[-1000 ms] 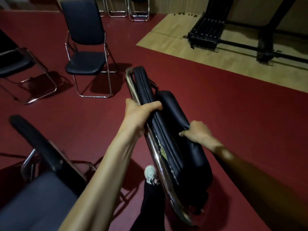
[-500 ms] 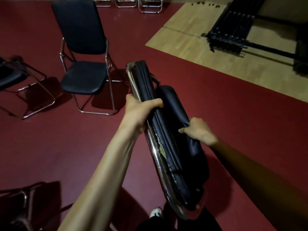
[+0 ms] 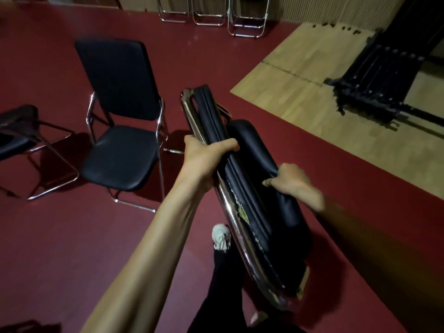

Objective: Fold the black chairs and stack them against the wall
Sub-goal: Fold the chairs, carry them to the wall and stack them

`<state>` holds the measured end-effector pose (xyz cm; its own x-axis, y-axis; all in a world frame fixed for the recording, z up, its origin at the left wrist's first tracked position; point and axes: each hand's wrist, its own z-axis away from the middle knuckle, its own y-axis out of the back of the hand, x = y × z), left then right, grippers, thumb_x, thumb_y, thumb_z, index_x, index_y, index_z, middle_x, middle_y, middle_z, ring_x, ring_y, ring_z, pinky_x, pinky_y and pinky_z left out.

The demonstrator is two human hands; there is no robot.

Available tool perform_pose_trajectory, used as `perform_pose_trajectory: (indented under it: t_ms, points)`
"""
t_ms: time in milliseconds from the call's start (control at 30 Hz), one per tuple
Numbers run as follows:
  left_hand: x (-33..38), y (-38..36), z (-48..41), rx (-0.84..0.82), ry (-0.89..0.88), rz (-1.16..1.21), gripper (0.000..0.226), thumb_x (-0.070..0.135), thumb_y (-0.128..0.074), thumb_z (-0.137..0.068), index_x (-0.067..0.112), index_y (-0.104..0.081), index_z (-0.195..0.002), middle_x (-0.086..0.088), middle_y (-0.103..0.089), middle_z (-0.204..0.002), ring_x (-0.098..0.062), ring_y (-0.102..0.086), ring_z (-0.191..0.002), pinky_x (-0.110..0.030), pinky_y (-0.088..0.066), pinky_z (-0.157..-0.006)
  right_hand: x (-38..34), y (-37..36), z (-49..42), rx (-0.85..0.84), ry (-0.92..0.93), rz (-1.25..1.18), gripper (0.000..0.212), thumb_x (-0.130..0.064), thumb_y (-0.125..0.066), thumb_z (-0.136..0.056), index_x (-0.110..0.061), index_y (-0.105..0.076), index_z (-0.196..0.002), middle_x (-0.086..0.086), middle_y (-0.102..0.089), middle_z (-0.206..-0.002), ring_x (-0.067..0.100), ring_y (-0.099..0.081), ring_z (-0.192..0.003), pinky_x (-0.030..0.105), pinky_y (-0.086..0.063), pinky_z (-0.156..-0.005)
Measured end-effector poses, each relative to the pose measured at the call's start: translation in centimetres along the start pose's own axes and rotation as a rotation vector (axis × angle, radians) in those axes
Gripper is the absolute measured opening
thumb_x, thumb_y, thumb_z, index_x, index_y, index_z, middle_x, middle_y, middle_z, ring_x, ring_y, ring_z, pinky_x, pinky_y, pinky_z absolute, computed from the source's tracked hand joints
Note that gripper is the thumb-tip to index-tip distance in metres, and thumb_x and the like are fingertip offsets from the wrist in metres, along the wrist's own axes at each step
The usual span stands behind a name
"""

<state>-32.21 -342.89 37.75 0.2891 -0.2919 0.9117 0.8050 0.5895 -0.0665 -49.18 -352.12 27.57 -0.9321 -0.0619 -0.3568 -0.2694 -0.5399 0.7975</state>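
1. The person held a folded black chair in front of their body, in the middle of the view, above the red floor.
2. The chair was tipped. Its top end pointed away from the person and its low end hung near their legs. I could not tell if the low end touched the floor.
3. The left hand was wrapped tight around the shiny metal frame and the edge of the black pad beside it. The thumb lay over the top of the pad.
4. The right hand gripped the other side, with its fingers curled into the soft seat pad.
5. Near the frame, the pad's cover looked torn, and pale bits showed there.
6. A foot in a white shoe showed just left of the frame, low down, with a dark trouser leg behind it.
7. An open black chair stood on the red floor to the left, apart from the held one.
8. Another open chair stood at the left edge, partly cut off.
9. Three more chairs stood far off by the wall. Only their metal legs showed.
10. On the right was a patch of light wooden floor. A dark pile of long black things lay on it, and I could not tell what they were.
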Motion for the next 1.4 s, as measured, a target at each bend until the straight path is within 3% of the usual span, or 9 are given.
perform_pose_trajectory:
  t_ms: [167, 333, 467, 633, 800, 1200, 1400]
  points:
    - [5.6, -3.0, -14.2, -0.041, 0.039, 0.036, 0.063, -0.001, -0.077, -0.072, 0.000, -0.038, -0.122, -0.015, -0.060, -0.099, -0.016, -0.066, -0.065, -0.024, -0.052, -0.046, -5.0, 5.7, -13.3, 0.021, -0.035, 0.017, 0.049, -0.043, -0.075, -0.076, -0.007, -0.064, -0.107, 0.013, -0.067, -0.102, 0.032, -0.065, -0.091, 0.033, -0.053, -0.074]
    - [11.9, -5.0, -27.7, -0.031, 0.027, 0.020, 0.068, 0.000, -0.080, -0.066, -0.006, -0.045, -0.124, -0.025, -0.063, -0.111, -0.022, -0.070, -0.071, -0.026, -0.054, -0.051, -10.6, 11.7, -25.1, 0.040, -0.028, 0.013, 0.049, -0.043, -0.073, -0.077, -0.008, -0.064, -0.110, 0.012, -0.066, -0.105, 0.032, -0.065, -0.095, 0.037, -0.054, -0.080]
    - [16.2, -7.2, -37.0, -0.066, 0.011, 0.025, 0.067, 0.000, -0.080, -0.067, -0.002, -0.042, -0.122, -0.020, -0.062, -0.109, -0.025, -0.070, -0.078, -0.028, -0.056, -0.053, -14.1, 15.8, -34.3, 0.047, -0.034, -0.030, 0.048, -0.043, -0.074, -0.076, -0.009, -0.064, -0.110, 0.011, -0.067, -0.103, 0.030, -0.065, -0.093, 0.038, -0.054, -0.080]
    - [21.3, -10.0, -50.7, -0.054, -0.030, 0.042, 0.082, 0.009, -0.081, -0.049, -0.010, -0.048, -0.122, -0.029, -0.062, -0.112, -0.028, -0.071, -0.077, -0.030, -0.056, -0.056, -18.6, 20.5, -47.7, 0.029, -0.020, -0.052, 0.044, -0.040, -0.074, -0.077, -0.009, -0.063, -0.106, 0.010, -0.065, -0.101, 0.029, -0.064, -0.091, 0.030, -0.051, -0.073]
    - [26.6, -12.1, -63.6, -0.042, -0.012, 0.082, 0.080, 0.004, -0.078, -0.052, -0.014, -0.047, -0.123, -0.033, -0.060, -0.114, -0.024, -0.070, -0.066, -0.030, -0.056, -0.054, -24.2, 25.6, -60.6, 0.002, 0.004, -0.019, 0.043, -0.041, -0.074, -0.076, -0.011, -0.065, -0.105, 0.008, -0.067, -0.100, 0.027, -0.065, -0.088, 0.034, -0.054, -0.078]
    - [38.0, -14.1, -95.6, 0.023, 0.033, 0.171, 0.073, 0.000, -0.079, -0.059, -0.012, -0.046, -0.124, -0.032, -0.060, -0.114, -0.024, -0.069, -0.066, -0.030, -0.055, -0.053, -39.4, 36.2, -90.0, -0.054, 0.040, 0.088, 0.048, -0.041, -0.075, -0.076, -0.006, -0.063, -0.107, 0.010, -0.066, -0.101, 0.028, -0.065, -0.088, 0.035, -0.055, -0.077]
    - [45.1, -15.2, -111.1, 0.019, 0.078, 0.159, 0.074, 0.001, -0.079, -0.058, -0.010, -0.046, -0.123, -0.032, -0.061, -0.113, -0.029, -0.071, -0.072, -0.034, -0.057, -0.057, -47.0, 41.4, -104.0, -0.057, 0.038, 0.096, 0.047, -0.041, -0.074, -0.078, -0.004, -0.064, -0.105, 0.012, -0.067, -0.101, 0.028, -0.065, -0.088, 0.028, -0.049, -0.066]
